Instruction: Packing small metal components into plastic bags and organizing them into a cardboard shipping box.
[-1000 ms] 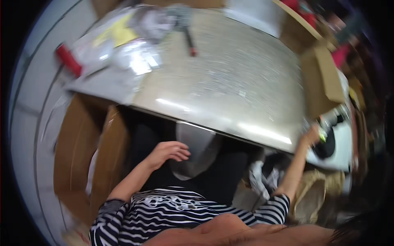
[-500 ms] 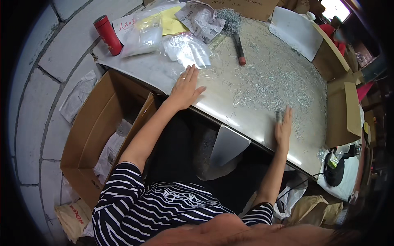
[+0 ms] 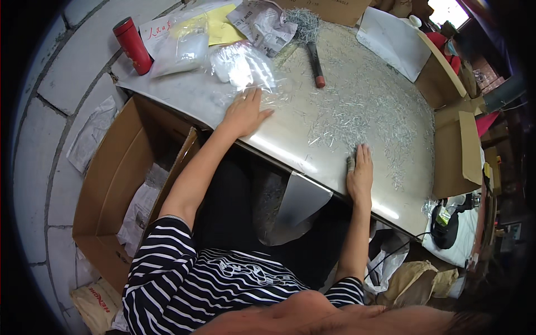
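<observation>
My left hand (image 3: 244, 115) lies flat with its fingers stretched at the near edge of the metal-topped table (image 3: 290, 134). Its fingertips touch the edge of a clear plastic bag (image 3: 243, 67). My right hand (image 3: 360, 177) rests on the tabletop farther right, fingers straight and thumb apart, a grey covering on the thumb. Just beyond its fingertips spreads a loose layer of thin silvery metal pins (image 3: 346, 120). At the back, a clump of pins (image 3: 303, 25) clings around the head of a stick-like tool with a black handle (image 3: 316, 62) and red end.
A red flask (image 3: 133, 47) stands at the back left beside a filled plastic bag (image 3: 181, 53) and crumpled newspaper (image 3: 262, 25). An open cardboard box (image 3: 111, 167) sits below the table's left edge. Cardboard flaps (image 3: 455, 153) wall the right side. A person in red (image 3: 446, 50) is farther back.
My right hand has moved left over the tabletop, to the near side of the pins. My left hand stays near the plastic bag. The whole view has shifted slightly.
</observation>
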{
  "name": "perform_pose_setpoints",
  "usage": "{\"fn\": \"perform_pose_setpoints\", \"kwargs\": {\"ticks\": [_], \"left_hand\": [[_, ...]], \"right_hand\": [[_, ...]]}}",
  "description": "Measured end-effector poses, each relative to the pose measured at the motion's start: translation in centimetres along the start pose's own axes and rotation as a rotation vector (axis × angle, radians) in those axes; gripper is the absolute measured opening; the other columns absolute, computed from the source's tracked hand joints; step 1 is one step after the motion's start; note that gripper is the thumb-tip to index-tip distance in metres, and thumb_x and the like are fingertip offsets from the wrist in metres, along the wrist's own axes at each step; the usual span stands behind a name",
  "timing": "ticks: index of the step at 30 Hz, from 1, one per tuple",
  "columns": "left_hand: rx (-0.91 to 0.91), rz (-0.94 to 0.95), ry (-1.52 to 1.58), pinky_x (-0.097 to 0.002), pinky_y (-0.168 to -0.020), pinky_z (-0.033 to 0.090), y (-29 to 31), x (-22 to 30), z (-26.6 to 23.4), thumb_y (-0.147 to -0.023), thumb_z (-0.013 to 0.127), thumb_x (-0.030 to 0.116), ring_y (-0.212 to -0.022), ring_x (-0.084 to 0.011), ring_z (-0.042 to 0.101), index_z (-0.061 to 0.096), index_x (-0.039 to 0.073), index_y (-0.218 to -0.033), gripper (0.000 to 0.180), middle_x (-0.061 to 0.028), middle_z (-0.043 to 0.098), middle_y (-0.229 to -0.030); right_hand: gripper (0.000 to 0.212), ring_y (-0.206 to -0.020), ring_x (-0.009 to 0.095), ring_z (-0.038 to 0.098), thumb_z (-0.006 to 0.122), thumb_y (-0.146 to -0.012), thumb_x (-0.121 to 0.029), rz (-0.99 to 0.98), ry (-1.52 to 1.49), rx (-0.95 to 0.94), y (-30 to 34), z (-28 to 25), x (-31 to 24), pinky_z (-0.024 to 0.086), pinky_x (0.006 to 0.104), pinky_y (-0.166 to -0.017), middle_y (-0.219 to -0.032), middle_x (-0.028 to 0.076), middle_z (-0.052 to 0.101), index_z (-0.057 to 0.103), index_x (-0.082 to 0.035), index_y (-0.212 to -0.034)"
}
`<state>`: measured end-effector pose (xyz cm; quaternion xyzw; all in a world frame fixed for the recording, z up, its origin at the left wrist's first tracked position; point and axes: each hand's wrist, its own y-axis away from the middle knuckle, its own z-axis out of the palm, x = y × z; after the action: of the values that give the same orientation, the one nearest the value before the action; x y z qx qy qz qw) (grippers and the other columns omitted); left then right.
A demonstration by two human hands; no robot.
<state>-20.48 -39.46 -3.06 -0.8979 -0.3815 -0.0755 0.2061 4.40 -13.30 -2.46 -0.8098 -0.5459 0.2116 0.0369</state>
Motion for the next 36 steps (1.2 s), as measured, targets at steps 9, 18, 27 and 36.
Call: {"fn": "perform_pose_setpoints", "kwargs": {"ticks": [9, 18, 27, 36], "left_hand": [[0.366, 0.452, 0.219, -0.0428, -0.101, 0.04, 9.1, 2.2, 2.8, -0.087, 0.061, 0.014, -0.116, -0.0328, 0.054, 0.062, 0.004, -0.116, 0.031, -0.0151, 0.059, -0.121], [0.109, -0.024, 0.86, -0.0254, -0.065, 0.042, 8.8, 5.0, 0.8, -0.093, 0.053, 0.001, -0.069, -0.0142, 0.05, 0.052, -0.002, -0.087, 0.008, -0.0063, 0.051, -0.075], [-0.469, -0.127, 1.304, -0.0194, -0.051, 0.039, 15.2, 11.8, 0.4, -0.086, 0.061, -0.003, -0.057, -0.0029, 0.049, 0.064, 0.001, -0.088, 0.005, 0.0032, 0.058, -0.07], [-0.725, -0.141, 1.262, -0.0225, -0.064, 0.048, 21.3, 10.2, 3.2, -0.082, 0.068, 0.002, -0.069, -0.0083, 0.06, 0.069, -0.002, -0.084, 0.005, -0.0031, 0.065, -0.076]], "right_hand": [[0.047, -0.137, 0.036, 0.036, 0.057, -0.091, -0.015, 0.049, 0.011, 0.096, 2.3, -0.4, -0.8, 0.029, 0.0402, -0.113, -0.144, 0.021, 0.042, 0.048, 0.003, -0.134], [0.037, -0.112, 0.031, 0.057, 0.065, -0.085, -0.007, -0.022, -0.377, 0.274, 6.0, -3.0, -7.7, 0.046, 0.0399, -0.096, -0.125, 0.02, 0.057, 0.057, 0.001, -0.12], [0.024, -0.078, 0.012, 0.061, 0.065, -0.086, -0.006, 0.266, -1.067, -0.175, 11.9, -2.1, -10.0, 0.05, 0.0272, -0.072, -0.083, 0.006, 0.066, 0.064, 0.0, -0.109], [0.019, -0.073, 0.008, 0.057, 0.072, -0.084, -0.012, 0.268, -1.197, -0.521, 17.9, 3.4, -9.0, 0.048, 0.0247, -0.066, -0.086, -0.001, 0.064, 0.064, -0.001, -0.097]]}}
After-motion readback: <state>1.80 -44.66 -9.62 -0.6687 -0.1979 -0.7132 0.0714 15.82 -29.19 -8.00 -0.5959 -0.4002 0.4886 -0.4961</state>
